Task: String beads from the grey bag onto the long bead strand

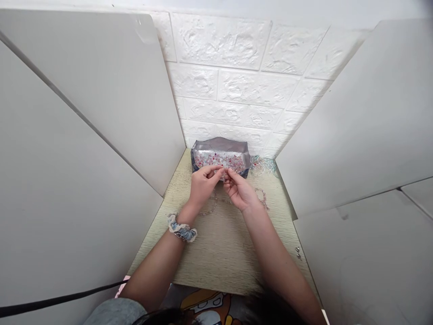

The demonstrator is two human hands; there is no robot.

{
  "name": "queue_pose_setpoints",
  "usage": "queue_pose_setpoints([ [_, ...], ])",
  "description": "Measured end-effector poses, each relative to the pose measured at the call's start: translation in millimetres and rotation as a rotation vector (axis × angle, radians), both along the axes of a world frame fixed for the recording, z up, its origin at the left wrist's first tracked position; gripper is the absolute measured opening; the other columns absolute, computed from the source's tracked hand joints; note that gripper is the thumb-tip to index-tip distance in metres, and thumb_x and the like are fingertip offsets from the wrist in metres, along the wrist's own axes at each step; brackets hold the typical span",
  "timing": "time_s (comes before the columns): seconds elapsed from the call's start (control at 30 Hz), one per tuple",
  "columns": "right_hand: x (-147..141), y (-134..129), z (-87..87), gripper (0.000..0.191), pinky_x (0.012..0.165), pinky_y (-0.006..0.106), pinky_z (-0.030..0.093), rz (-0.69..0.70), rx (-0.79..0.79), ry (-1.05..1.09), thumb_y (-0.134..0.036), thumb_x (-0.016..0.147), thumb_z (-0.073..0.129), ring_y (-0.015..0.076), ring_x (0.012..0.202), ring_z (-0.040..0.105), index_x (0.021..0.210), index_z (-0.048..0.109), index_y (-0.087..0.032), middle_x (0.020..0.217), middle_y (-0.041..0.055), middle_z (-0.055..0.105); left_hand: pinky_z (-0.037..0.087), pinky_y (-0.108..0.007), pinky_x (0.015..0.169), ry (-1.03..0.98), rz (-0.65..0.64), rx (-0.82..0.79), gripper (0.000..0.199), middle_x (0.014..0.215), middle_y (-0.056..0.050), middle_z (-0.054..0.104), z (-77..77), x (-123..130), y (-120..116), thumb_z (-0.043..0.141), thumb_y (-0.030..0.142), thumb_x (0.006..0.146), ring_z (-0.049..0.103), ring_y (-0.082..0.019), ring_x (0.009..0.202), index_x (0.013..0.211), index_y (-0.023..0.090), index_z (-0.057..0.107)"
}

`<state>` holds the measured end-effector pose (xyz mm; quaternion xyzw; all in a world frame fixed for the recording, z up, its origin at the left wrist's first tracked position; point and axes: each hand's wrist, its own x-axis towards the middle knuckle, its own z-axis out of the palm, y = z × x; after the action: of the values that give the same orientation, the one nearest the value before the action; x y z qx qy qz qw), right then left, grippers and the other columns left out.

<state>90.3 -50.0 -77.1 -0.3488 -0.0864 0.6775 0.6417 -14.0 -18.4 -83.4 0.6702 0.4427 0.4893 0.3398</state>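
Observation:
My left hand [204, 181] and my right hand [239, 189] meet fingertip to fingertip just in front of a bag of beads. Both are closed in a pinch; whatever lies between the fingers is too small to make out. Behind them stands the grey bag [221, 145], its opening showing many pink, red and clear beads [237, 161]. Under and beside my hands, a thin strand of small beads [210, 210] curves over the table on the left. More of a pinkish bead strand [264, 198] loops out beside my right wrist.
Teal and clear bead strands [267, 165] lie right of the bag. Two small shiny metal pieces [298, 253] sit near the right edge of the wooden table [219, 257]. White panels [135, 99] rise on both sides, with a white brick-patterned wall [233, 85] behind.

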Motion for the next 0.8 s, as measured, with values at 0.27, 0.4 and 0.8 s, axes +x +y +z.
queue_pose_setpoints([
  [0.27,4.3,0.1,-3.4,0.016,0.03,0.011,0.021,0.068,0.045,-0.08,-0.022,0.06,0.066,0.0,0.037,0.03,0.063,0.054,-0.012,0.044,-0.0071,0.039,0.045,-0.025,0.068,0.066,-0.131,0.053,0.021,0.079,-0.003,0.065,2.9,-2.2,1.7,0.052,0.032,0.073,0.057,-0.013,0.072,0.081,0.018,0.065],
  [0.4,5.7,0.2,-3.9,0.018,0.03,0.011,0.021,0.066,0.013,-0.082,-0.022,0.059,0.067,0.0001,0.037,0.029,0.063,0.053,-0.013,0.044,-0.0071,0.039,0.044,-0.027,0.076,0.126,-0.168,0.116,0.021,0.084,-0.003,0.066,3.3,-2.8,2.3,0.05,0.03,0.076,0.058,-0.013,0.08,0.083,0.019,0.065],
  [0.8,9.5,4.1,-6.5,0.012,0.03,0.009,0.024,-0.081,0.023,-0.011,-0.016,0.062,0.064,-0.0001,0.039,0.033,0.069,0.055,-0.012,0.047,-0.0066,0.042,0.039,-0.019,0.044,-0.065,-0.32,-0.161,0.034,0.084,-0.001,0.063,-3.3,1.5,2.7,0.037,0.029,0.081,0.041,-0.003,0.038,0.114,0.019,0.039],
])
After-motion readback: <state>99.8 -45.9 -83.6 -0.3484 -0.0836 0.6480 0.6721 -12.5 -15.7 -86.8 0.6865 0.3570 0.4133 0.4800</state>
